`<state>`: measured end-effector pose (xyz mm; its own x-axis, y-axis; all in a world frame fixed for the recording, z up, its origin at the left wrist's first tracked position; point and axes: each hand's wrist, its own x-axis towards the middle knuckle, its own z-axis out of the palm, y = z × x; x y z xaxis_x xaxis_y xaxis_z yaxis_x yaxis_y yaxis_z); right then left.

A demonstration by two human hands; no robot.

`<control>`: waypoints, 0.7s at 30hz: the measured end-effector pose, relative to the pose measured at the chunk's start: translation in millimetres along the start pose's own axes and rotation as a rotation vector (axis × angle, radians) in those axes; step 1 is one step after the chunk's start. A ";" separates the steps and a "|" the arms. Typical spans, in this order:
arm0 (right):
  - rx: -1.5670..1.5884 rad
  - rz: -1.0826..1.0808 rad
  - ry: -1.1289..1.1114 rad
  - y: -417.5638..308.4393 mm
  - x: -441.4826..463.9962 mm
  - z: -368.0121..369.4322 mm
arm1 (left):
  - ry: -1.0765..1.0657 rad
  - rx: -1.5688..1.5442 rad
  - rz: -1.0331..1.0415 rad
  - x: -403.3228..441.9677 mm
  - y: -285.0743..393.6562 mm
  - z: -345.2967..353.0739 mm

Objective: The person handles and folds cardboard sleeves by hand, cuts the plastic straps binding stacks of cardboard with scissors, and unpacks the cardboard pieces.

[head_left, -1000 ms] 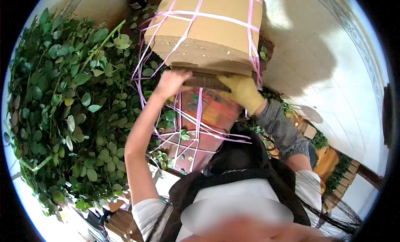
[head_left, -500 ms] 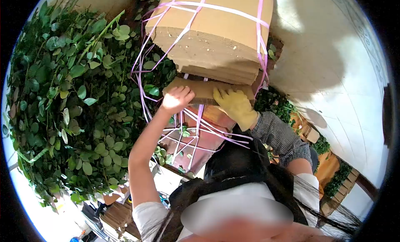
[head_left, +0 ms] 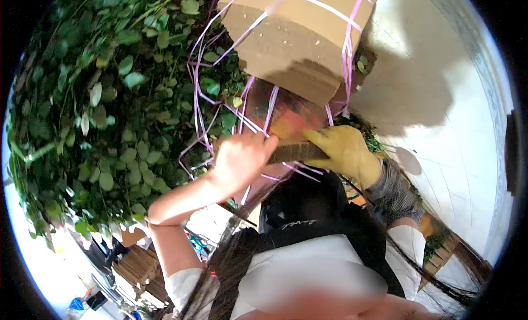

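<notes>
A short stack of corrugated cardboard sheets (head_left: 297, 152) is held level in front of my body, seen edge-on. My left hand (head_left: 242, 161), bare, is closed on its left end. At the right end my right hand (head_left: 347, 154), in a yellow glove, grips it with the fingers closed over the edge. Beyond it lies a large bundle of cardboard sheets (head_left: 286, 47), bound with pink and white plastic strapping (head_left: 348, 50). Loose strands of strapping hang beside my left hand and under the held cardboard. A reddish surface (head_left: 297, 113) shows between the bundle and my hands.
Leafy green stems (head_left: 104, 127) are heaped along the left side. A pale floor (head_left: 423, 155) spreads to the right. More stacked cardboard (head_left: 137, 273) stands at the lower left. Greenery and brown cardboard pieces (head_left: 440, 259) lie at the lower right.
Both hands have drawn the held cardboard away from the large bundle, toward my body. A gap now shows between them. The view has shifted, so the bundle sits higher.
</notes>
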<state>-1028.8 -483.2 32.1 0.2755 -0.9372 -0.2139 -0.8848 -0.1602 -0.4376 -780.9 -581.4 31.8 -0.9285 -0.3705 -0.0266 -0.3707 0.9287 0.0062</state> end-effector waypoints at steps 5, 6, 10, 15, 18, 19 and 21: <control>0.374 -0.121 -0.287 -36.9 -8.5 6.0 | -0.574 -0.641 -0.007 -32.0 -10.3 -54.9; 0.446 -0.156 -0.350 -45.7 -7.5 10.9 | -0.622 -0.790 0.012 -45.9 -9.6 -49.6; 0.260 -0.382 -0.437 -96.2 -15.0 24.2 | -0.542 -1.073 -0.110 -109.0 49.2 6.6; 0.376 -0.666 -0.751 -112.1 -5.5 71.8 | -0.390 -1.079 -0.475 -183.7 139.6 6.5; 0.918 -0.515 -1.124 -90.0 46.2 114.6 | -0.448 -1.112 -0.762 -227.3 190.0 -18.8; 0.966 -0.447 -1.146 -83.8 56.9 127.1 | -0.442 -1.121 -0.824 -245.9 211.9 -20.8; 1.188 -0.330 -1.344 -89.5 56.9 172.4 | -0.232 -1.057 -0.999 -279.4 258.1 -17.6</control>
<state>-869.1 -468.8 -91.5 0.9760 0.0370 -0.2146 -0.1963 0.5766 -0.7931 -617.5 -238.4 58.4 -0.2966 -0.7312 -0.6143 -0.7797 -0.1861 0.5979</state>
